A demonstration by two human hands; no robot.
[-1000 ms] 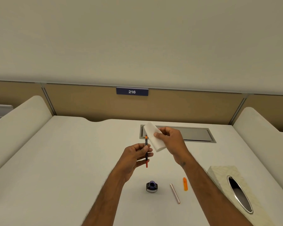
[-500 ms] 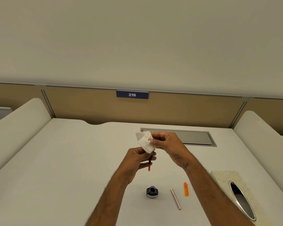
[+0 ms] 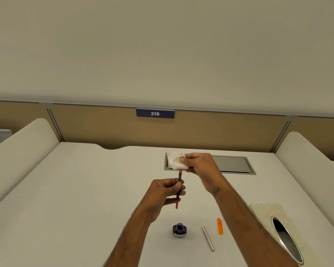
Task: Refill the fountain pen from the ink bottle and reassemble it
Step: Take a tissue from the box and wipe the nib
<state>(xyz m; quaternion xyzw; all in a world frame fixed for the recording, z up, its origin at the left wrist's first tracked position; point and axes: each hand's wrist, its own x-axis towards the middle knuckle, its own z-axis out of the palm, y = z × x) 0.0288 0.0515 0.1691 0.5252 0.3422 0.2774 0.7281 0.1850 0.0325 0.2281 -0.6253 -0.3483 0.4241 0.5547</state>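
Observation:
My left hand [image 3: 165, 191] grips the pen's inner section [image 3: 178, 187] upright above the desk, its orange tip pointing up and a red end sticking out below my fingers. Just above that tip, my right hand [image 3: 199, 166] pinches a crumpled white tissue [image 3: 175, 160], which is clear of the pen. The open ink bottle [image 3: 179, 230] stands on the desk near me, dark ink showing in its mouth. To its right lie a slim metallic barrel [image 3: 207, 238] and an orange pen cap [image 3: 220, 226].
A tissue box [image 3: 266, 214] with an oval metal opening sits at the near right. A grey cable hatch [image 3: 231, 164] is set into the white desk [image 3: 75, 189] behind my hands. Padded dividers rise on both sides, with a panel labelled 216 behind.
The tissue was wrapped around the pen's upper tip half a second ago; my right hand has lifted it up and away, baring the orange tip. My left hand held the pen about steady.

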